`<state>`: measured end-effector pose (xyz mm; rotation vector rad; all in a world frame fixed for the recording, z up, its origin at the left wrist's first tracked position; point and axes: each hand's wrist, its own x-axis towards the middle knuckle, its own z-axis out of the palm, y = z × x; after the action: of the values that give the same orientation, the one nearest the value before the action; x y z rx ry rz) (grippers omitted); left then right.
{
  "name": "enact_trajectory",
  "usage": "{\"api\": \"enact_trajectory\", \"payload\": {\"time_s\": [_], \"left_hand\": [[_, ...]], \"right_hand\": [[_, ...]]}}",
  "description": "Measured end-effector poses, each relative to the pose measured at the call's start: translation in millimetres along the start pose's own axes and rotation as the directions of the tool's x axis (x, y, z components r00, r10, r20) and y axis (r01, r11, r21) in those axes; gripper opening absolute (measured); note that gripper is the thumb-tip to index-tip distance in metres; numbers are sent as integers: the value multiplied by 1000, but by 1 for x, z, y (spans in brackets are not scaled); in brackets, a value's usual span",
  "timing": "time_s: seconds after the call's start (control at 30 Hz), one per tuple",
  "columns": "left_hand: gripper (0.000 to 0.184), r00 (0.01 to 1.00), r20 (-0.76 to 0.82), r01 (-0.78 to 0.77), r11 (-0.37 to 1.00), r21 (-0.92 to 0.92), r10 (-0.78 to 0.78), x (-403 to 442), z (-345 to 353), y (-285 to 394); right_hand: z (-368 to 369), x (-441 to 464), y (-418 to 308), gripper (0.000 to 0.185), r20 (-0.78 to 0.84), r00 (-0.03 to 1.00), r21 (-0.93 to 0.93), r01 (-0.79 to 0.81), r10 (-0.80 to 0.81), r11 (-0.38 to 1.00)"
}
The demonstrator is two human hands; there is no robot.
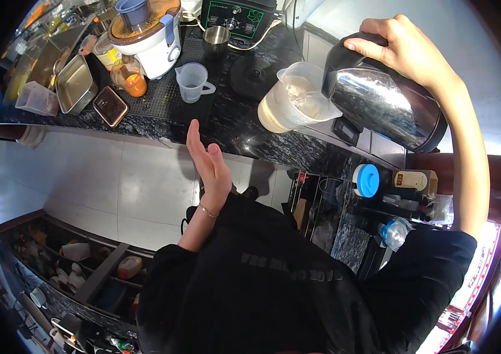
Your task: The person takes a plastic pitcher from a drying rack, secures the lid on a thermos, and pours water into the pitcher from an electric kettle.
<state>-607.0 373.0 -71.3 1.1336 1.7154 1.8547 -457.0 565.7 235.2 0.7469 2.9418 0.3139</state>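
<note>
My right hand [398,47] is wrapped round the black handle of a shiny metal electric kettle [380,100]. The kettle is tilted, its spout end at the rim of a translucent plastic measuring jug [280,112]. Pale, cloudy liquid shows inside the jug. Near the counter's front edge my left hand [210,168] is raised with its fingers stretched out, holding nothing. Beyond it on the counter stands a small clear measuring cup [192,82]. Whether liquid is running from the spout is hard to make out.
A white juicer [159,56] stands at the back left, by a jar of orange pulp [136,85], a phone [110,107] and a metal tray [76,85]. A steel cup [216,40] and black round lid [254,75] are behind. A blue-lidded container [366,180] sits at right.
</note>
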Motion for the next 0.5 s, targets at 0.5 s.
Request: {"api": "enact_trajectory", "payload": {"time_s": [0.5], "left_hand": [[49, 1000, 13, -17, 1000, 6, 17, 2, 0, -1]], "right_hand": [[-2, 1, 1, 39, 17, 999, 17, -30, 29, 999]]}}
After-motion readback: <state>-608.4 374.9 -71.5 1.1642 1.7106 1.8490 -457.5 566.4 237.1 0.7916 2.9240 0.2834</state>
